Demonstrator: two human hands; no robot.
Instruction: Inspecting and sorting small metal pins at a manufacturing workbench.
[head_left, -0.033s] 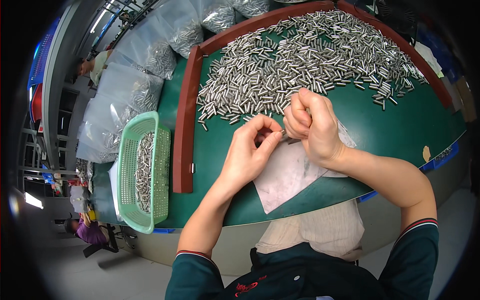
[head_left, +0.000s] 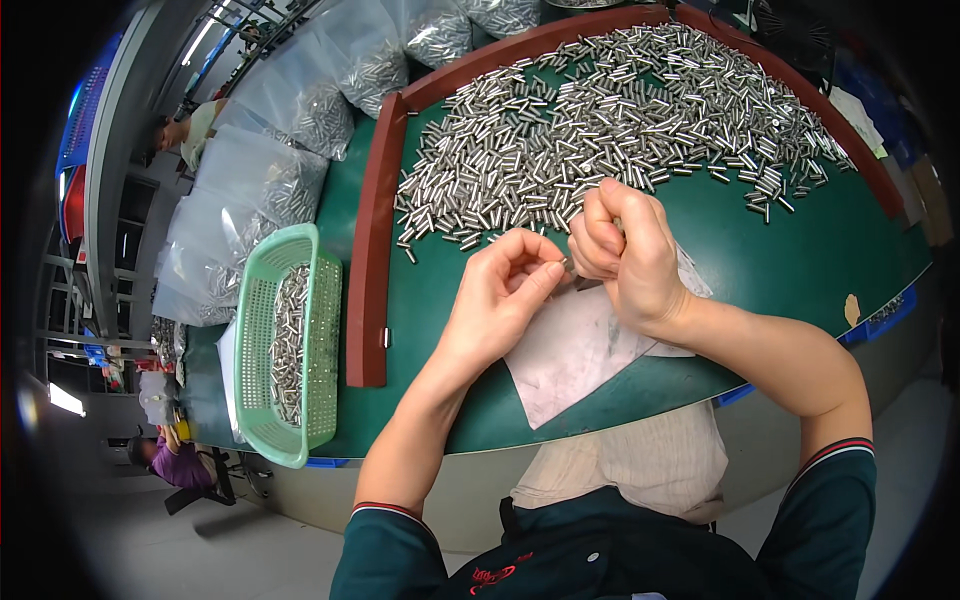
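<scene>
My left hand (head_left: pixel 505 295) pinches a small silvery metal pin (head_left: pixel 564 264) between thumb and fingertip, over the green tabletop. Right beside it, almost touching, my right hand (head_left: pixel 628 250) is closed in a fist with its thumb on top; whatever lies inside the fingers is hidden. Just beyond both hands spreads a wide heap of loose metal pins (head_left: pixel 600 130). Beneath the hands lies a stained whitish cloth or sheet (head_left: pixel 565 360).
Dark red wooden rails (head_left: pixel 367 270) border the heap on the green table (head_left: pixel 800 260). To the left stands a light green plastic basket (head_left: pixel 322 380) with pins inside. Clear bags of pins (head_left: pixel 290 185) line the far left. Another person (head_left: pixel 183 462) sits in the left background.
</scene>
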